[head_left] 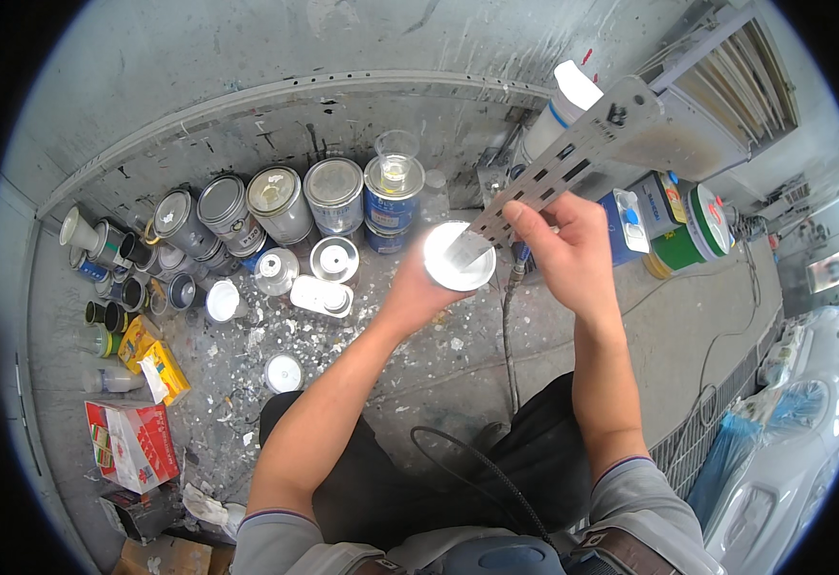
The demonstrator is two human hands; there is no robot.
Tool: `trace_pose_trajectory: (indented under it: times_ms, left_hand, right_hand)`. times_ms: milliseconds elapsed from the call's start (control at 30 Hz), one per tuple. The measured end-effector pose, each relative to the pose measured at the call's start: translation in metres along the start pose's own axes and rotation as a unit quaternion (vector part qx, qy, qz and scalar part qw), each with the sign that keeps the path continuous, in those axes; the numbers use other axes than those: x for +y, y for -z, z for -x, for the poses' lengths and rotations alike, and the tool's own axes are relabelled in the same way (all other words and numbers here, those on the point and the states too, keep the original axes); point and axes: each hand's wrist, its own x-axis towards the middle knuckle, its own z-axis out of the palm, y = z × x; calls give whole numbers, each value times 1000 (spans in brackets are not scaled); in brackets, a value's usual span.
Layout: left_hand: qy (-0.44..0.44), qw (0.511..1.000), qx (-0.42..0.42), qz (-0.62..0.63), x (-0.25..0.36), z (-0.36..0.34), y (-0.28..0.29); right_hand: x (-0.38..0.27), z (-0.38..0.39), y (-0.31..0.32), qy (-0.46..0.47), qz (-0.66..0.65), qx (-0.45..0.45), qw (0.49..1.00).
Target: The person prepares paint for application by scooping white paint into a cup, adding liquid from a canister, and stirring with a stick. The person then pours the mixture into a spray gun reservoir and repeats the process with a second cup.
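Note:
My left hand (418,292) is wrapped round a cup of white paint (448,270), its fingers mostly hidden. A flat, perforated metal strip (582,134) slants into that cup from the upper right. My right hand (568,249) pinches this strip between thumb and fingers above the cup. Just behind the right hand, a metal fitting (518,264), partly covered, joins a hose (510,355) running down to the floor; I cannot tell whether the hand touches it.
Several paint cans (333,196) line the wall, with small containers (276,273), bags (159,369) and a red box (132,441) on the spattered floor (419,374). Blue and green containers (683,244), a white cylinder (560,110) and a wall rack (731,86) stand rightward, white plastic parts (784,460) lower right.

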Motion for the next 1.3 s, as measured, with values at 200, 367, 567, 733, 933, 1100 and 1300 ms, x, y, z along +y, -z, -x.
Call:
trace_pose_trajectory:
  times_ms: [200,367,567,733,933,1100,1300]
  left_hand:
    - [-15,1000,-4,-8,2,2,0]
    - [-29,1000,-6,-1,-1,1,0]
    - [-19,1000,13,-19,-2,-1,-1]
    - [-10,1000,12,-25,4,-2,-2]
    - [-9,1000,-6,-27,2,-2,-1]
    - [2,999,-17,-33,-2,-2,1]
    - [-18,999,12,-31,5,0,-4]
  right_hand:
    - [-1,-8,9,15,-6,0,1000]
    - [19,-8,2,-10,42,14,999]
    - [20,0,-3,-39,62,1,997]
    - [12,2,-4,-46,62,-9,997]
    - [-1,0,8,2,-7,18,1000]
    - [6,-6,8,27,21,29,999]
    - [25,0,-1,-19,86,41,995]
